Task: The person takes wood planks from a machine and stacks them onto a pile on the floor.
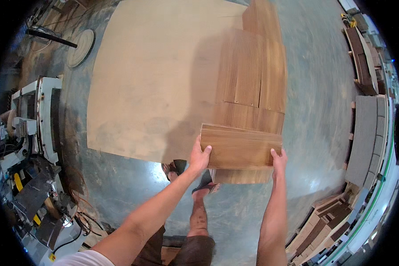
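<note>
Between my two hands is a brown wood-grain board, lying crosswise in front of me. My left hand grips its left end, with the thumb on top. At the other end, my right hand holds the right edge the same way. Beyond it, several similar wood-grain panels lie overlapping along the right side of a large tan sheet. Part of another wood-grain panel shows below the held board, near my feet. Whether the held board touches the panels under it is hard to tell.
Machinery with cables stands on the left. A round base with a black pole is at the far left. Stacked boards and a grey stack line the right side. My feet stand at the sheet's near edge.
</note>
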`<state>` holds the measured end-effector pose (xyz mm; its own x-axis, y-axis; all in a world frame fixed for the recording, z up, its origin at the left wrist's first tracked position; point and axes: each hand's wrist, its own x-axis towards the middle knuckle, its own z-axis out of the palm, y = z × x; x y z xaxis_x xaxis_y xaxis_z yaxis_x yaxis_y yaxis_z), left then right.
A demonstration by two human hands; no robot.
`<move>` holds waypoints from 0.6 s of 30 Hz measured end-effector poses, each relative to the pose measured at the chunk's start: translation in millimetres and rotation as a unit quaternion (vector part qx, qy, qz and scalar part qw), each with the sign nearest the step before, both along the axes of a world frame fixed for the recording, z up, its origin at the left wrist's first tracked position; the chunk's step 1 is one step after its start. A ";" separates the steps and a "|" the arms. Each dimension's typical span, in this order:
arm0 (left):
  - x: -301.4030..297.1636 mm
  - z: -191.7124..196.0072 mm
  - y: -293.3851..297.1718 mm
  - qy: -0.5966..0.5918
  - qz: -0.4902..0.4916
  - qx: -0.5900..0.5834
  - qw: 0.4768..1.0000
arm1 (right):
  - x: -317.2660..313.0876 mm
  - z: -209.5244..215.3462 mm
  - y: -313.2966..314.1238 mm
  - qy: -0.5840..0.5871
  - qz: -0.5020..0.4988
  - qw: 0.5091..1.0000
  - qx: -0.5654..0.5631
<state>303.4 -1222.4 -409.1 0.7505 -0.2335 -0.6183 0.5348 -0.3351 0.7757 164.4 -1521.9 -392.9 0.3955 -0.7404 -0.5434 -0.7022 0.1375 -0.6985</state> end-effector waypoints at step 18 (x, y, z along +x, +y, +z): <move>198.7 189.2 82.4 -0.066 -0.066 0.077 0.993 | 139.2 175.5 154.6 -0.100 -0.143 0.984 -0.025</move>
<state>502.1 -1140.1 -220.0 0.7961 -0.2453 -0.5532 0.3765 -0.5149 0.7702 303.5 -1367.3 -217.4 0.2619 -0.8606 -0.4367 -0.4879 0.2724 -0.8293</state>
